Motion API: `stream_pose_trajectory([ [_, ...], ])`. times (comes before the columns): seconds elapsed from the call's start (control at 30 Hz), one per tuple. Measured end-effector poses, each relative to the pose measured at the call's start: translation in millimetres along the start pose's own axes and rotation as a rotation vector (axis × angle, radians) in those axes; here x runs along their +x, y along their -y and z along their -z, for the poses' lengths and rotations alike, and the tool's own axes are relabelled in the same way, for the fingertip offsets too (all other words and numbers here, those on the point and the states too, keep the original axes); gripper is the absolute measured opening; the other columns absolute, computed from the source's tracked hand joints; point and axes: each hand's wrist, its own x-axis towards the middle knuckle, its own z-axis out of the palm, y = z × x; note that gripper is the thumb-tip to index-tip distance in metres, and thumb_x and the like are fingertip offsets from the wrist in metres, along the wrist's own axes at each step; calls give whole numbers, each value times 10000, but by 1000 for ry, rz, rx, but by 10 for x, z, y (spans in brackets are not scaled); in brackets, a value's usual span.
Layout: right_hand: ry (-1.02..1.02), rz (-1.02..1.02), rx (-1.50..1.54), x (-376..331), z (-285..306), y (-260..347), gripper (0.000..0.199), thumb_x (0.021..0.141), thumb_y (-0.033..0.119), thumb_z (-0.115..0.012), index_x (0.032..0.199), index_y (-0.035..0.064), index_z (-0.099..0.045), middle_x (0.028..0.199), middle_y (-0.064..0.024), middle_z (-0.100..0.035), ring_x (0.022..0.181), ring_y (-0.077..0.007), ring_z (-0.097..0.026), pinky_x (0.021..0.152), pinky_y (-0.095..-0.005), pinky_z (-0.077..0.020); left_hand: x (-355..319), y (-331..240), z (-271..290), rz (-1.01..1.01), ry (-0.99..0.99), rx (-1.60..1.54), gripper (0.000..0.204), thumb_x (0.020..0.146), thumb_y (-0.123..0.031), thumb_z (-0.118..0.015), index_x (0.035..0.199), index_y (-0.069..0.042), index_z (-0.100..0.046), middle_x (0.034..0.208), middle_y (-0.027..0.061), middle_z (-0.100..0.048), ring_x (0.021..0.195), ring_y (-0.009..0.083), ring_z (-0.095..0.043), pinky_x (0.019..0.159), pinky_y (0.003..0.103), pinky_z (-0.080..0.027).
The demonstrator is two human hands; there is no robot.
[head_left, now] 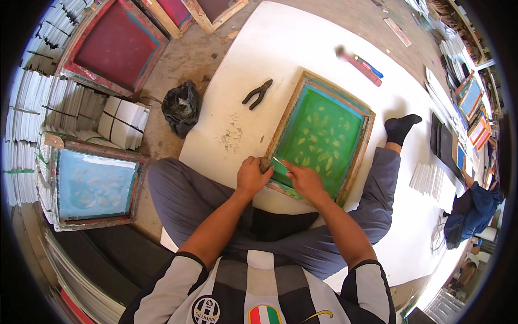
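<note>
A person sits cross-legged on the floor, forearms coming in from the near edge, both hands meeting at the near-left corner of a green-meshed printing screen [322, 137] in a wooden frame. The left hand [251, 176] is closed around a small dark, stone-like lump [265, 164], pressed against the frame's corner. The right hand [304, 180] is curled, pinching a thin pale tool [280, 161] whose tip rests on the frame's near rail beside the lump; what the tool is cannot be told.

The step in hand looks like work on that corner of the frame, the lump serving as a striker against the thin piece. The next move would call for a short, controlled stroke, with the frame lying flat on the white board [280, 48] and partly over the lap.

Room is tight near, where the knees close in on both sides, but the board lies open beyond the frame to the left and far. Pliers [258, 93] lie on it, well apart from the hands, left of the frame's far corner. A brush-like tool [359, 62] lies farther off. A black bag [181, 107] sits off the board's left edge, and a blue screen [96, 185] leans at near left.
</note>
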Motion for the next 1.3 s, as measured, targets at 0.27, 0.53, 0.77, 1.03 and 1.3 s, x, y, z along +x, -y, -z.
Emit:
stream_pose_trajectory([
  [0.27,68,-52,-92,10,78,198,443,1028,266,-601,1470,274,-580,905,-177,-679,829,-381,-689,718,-502,-547,-91,59,-9,23,7,46,439,827,-423,-795,1035,-39,-745,969,130,-667,897,348,-690,761,460,-564],
  [0.53,196,-95,-424,22,171,618,529,1021,160,-537,1545,162,-471,966,-199,-680,795,-390,-719,704,-509,-584,-59,125,-65,-50,-11,-93,395,788,-307,-835,1006,7,-737,915,155,-668,831,366,-684,732,451,-550],
  [0.77,319,17,-273,137,305,421,576,1002,103,-507,1570,83,-412,984,-243,-688,822,-418,-731,687,-506,-603,-27,179,-76,-88,27,-42,351,804,-303,-815,957,-2,-719,932,166,-653,816,382,-677,723,469,-556],
  [1.03,342,-43,48,216,302,349,516,1045,184,-547,1542,88,-450,1020,-289,-713,968,-430,-718,804,-538,-566,-39,188,-77,-110,-32,-57,362,792,-279,-827,943,31,-715,873,177,-648,789,388,-672,699,467,-541],
  [1.3,263,2,14,154,160,189,488,1047,246,-569,1520,160,-493,955,-249,-713,880,-437,-715,754,-541,-560,-35,194,-64,-81,2,-16,367,819,-337,-807,930,0,-716,920,164,-653,820,380,-680,731,471,-554],
])
